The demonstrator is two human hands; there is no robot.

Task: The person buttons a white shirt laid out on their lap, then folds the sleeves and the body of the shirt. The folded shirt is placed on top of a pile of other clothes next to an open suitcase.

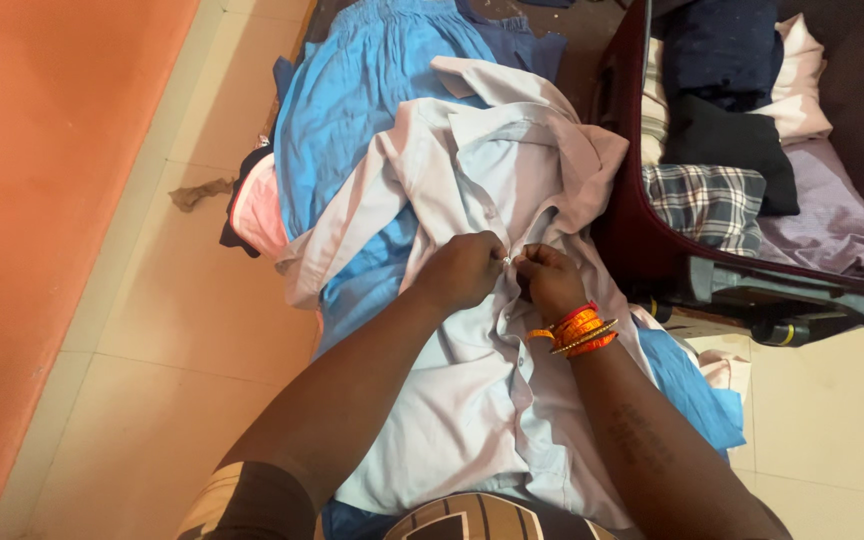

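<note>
A pale lilac collared shirt (472, 400) lies front up on a heap of clothes on the floor. My left hand (462, 270) and my right hand (549, 280) meet at its button placket, fingers pinched on the fabric edges close together. Orange and red bangles (577, 330) circle my right wrist. The shirt's collar (512, 130) points away from me. Under it lies a bright blue garment (362, 90).
An open maroon suitcase (632, 230) stands at the right, holding a plaid cloth (707, 200), a black item (727, 140), dark blue and white clothes. A pink garment (257, 210) peeks out at the left. Cream floor tiles (172, 380) and an orange surface (42, 200) lie to the left.
</note>
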